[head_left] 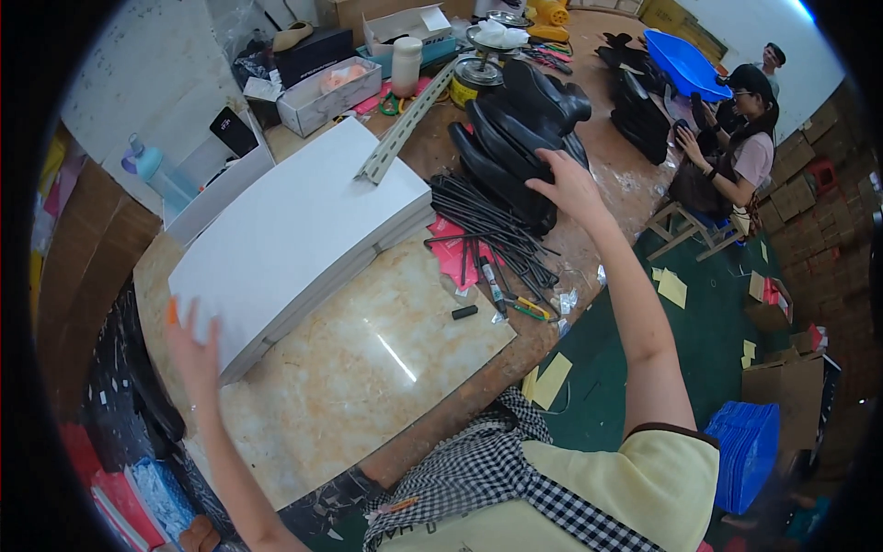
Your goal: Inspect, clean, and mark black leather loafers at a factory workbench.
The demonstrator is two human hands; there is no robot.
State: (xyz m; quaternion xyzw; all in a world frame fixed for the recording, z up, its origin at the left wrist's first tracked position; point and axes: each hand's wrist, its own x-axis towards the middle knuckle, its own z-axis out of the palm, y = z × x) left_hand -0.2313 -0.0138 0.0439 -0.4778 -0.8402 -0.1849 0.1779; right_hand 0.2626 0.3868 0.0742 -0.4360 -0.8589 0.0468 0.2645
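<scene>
My left hand (195, 354) is raised at the near left corner of a stack of flat white sheets or boxes (294, 212), fingers apart and a little blurred. Something small and orange (172, 310) shows at one of its fingertips; whether it is worn or held I cannot tell. My right hand (572, 190) reaches over a pile of black shoes (501, 133), thumb and fingers spread against one of them. Beside the pile lies a bundle of thin black rods with bent ends (483, 216), partly over pink paper (448, 241).
A slotted metal angle bar (405, 124) rests on the white stack. A marker (492, 285) and its black cap (464, 312) lie near the table edge. Behind stand a white jar (407, 64) and a can (474, 83). A co-worker (736, 152) sits at right by a blue basin (685, 63).
</scene>
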